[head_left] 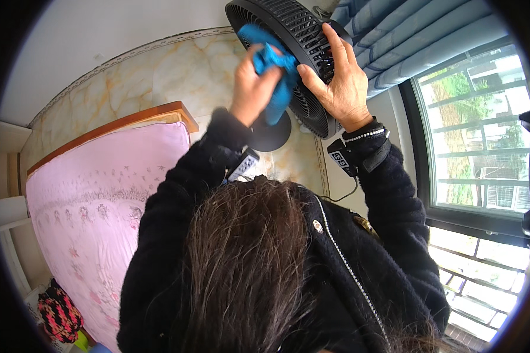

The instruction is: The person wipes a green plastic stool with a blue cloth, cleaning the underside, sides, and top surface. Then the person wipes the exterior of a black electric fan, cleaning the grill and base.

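Observation:
A black standing fan (pixel 281 17) takes up the top middle, its round grille tilted and its round base (pixel 275 134) on the floor below. My left hand (pixel 254 88) is closed round a bunched blue cloth (pixel 281 94), and the cloth lies against the front side of the grille. Part of the cloth hangs down below my fingers. On the other side of the fan head, my right hand (pixel 341 85) rests on the grille with fingers spread and thumb at the rim, steadying or touching the housing. Its fingertips reach the back of the head.
A bed with a pink flowered sheet (pixel 100 194) and wooden edge (pixel 121 119) stands at the left. Blue curtains (pixel 418 41) hang close behind the fan. A barred window (pixel 477 129) is at the right. Marbled tiles (pixel 182 67) cover the floor. A dark cable (pixel 348 196) hangs by my right forearm.

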A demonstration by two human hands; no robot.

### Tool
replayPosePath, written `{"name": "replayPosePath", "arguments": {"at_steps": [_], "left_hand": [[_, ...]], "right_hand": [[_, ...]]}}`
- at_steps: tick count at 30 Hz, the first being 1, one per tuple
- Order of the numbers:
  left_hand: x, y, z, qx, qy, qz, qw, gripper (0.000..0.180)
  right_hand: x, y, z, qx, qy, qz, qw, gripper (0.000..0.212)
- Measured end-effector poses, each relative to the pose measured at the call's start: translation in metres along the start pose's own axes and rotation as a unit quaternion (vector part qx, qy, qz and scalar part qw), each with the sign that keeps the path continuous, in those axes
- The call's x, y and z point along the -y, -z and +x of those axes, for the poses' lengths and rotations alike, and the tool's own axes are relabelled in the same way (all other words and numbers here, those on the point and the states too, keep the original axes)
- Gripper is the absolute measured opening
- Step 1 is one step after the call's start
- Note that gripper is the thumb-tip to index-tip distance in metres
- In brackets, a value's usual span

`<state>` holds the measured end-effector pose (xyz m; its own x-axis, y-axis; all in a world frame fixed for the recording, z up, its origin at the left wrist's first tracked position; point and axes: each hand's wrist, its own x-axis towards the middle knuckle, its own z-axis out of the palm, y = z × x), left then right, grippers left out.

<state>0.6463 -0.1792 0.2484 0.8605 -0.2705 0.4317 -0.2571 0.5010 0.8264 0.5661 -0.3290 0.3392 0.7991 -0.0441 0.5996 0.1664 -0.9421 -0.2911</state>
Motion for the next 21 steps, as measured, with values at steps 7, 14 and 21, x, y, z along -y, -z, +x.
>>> {"name": "replayPosePath", "arguments": {"at_steps": [7,14,21], "left_hand": [[-0.006,-0.003,0.058,-0.173,-0.079,-0.085,0.978,0.014],[0.051,-0.02,-0.068,0.078,-0.049,0.153,0.984,0.041],[0.116,0.042,-0.063,-0.047,0.201,0.09,0.974,0.019]], "right_hand": [[0.001,-0.001,-0.001,-0.01,0.022,0.016,1.0,0.08],[0.003,-0.001,0.0,0.003,-0.015,0.0,1.0,0.085],[0.004,0.001,-0.004,0.002,0.022,0.025,0.999,0.078]]}}
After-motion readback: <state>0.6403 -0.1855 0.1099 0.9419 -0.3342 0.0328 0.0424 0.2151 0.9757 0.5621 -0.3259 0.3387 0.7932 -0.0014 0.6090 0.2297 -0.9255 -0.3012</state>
